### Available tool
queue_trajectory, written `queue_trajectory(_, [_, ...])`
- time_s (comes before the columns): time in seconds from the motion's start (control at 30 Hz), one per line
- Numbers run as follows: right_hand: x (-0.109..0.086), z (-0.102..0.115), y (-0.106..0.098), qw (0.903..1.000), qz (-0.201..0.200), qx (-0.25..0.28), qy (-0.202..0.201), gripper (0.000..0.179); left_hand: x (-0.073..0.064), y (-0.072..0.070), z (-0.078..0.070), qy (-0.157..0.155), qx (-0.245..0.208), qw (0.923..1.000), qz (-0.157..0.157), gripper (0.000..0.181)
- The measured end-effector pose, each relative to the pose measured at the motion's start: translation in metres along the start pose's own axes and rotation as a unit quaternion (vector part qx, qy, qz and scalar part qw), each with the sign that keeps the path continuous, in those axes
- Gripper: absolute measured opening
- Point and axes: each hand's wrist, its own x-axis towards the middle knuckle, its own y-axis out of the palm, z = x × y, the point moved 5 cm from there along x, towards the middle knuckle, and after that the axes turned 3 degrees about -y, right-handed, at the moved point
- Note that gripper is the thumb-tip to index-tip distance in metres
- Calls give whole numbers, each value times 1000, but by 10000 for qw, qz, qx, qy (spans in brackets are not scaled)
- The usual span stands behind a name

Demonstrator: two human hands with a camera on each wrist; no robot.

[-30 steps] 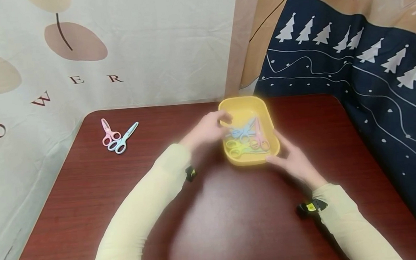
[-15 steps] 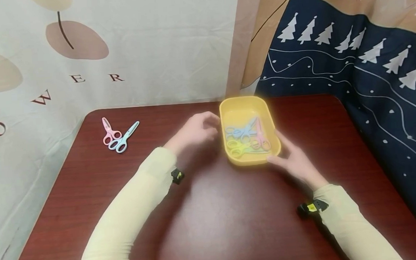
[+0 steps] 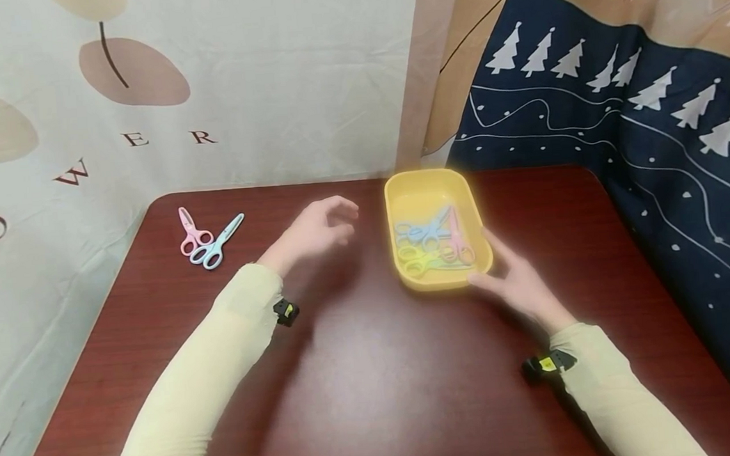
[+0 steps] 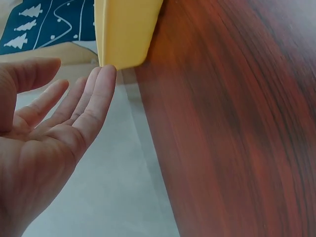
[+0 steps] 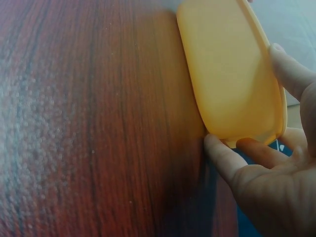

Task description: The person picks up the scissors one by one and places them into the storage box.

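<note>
In the head view, my left hand (image 3: pixel 310 233) hovers over the table left of a yellow plastic tray (image 3: pixel 414 190), fingers loosely bent and holding nothing. The left wrist view shows its palm (image 4: pixel 49 153) bare, with the tray's end beyond the fingertips. My right hand (image 3: pixel 519 285) holds the tray's near right corner. Its thumb (image 5: pixel 291 69) lies at the rim, and its fingers spread along the adjoining side. Inside the tray lie several child's scissors: blue scissors (image 3: pixel 431 231), pink scissors (image 3: pixel 456 236) and yellow scissors (image 3: pixel 413 258).
At the table's far left, pink scissors (image 3: pixel 186 225) and light-blue scissors (image 3: pixel 230 228) lie with their handles overlapping. A dark red wooden table (image 3: pixel 350 396) carries everything. Behind it hang a pale curtain (image 3: pixel 300 85) and a navy cloth with white trees (image 3: pixel 540 113).
My left hand has withdrawn from over the tray and moved left, away from its edge. My right hand stays at the tray's corner, and the scissors keep their places.
</note>
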Motion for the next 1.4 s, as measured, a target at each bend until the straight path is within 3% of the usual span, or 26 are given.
queue_trajectory(0.67, [0, 3, 0, 10000, 8, 70, 31, 95, -24, -47, 44, -660, -384, 9969, -173, 56])
queue_trajectory(1.4, [-1, 3, -1, 10000, 3, 10, 44, 95, -57, -92, 78, -957, 109, 9912, -905, 57])
